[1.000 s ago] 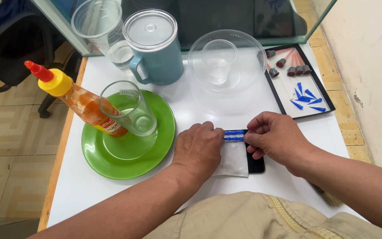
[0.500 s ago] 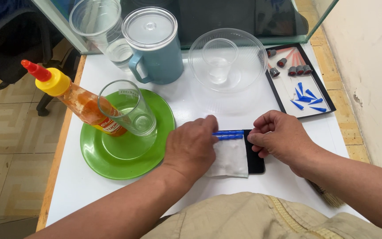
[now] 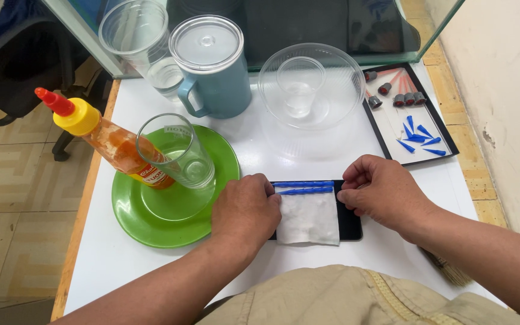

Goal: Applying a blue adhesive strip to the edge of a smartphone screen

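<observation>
A small black tray (image 3: 349, 222) lies on the white table in front of me, with a white cloth pad (image 3: 308, 218) on it. Two thin blue sticks (image 3: 303, 187) lie across the pad's far edge. My left hand (image 3: 245, 210) rests on the tray's left end, fingers curled at the sticks' left tips. My right hand (image 3: 380, 191) is at the right end, fingertips pinched on the sticks' right tips.
A green plate (image 3: 151, 213) at the left carries a clear glass (image 3: 177, 151) and an orange sauce bottle (image 3: 106, 139). Behind stand a blue lidded jug (image 3: 212, 69), a plastic cup (image 3: 136, 42), a clear bowl (image 3: 311, 87) and a black tray of blue tips (image 3: 413, 117).
My hands have drawn apart along the sticks, the left going left and the right going right, so the white pad and both blue sticks now show between them.
</observation>
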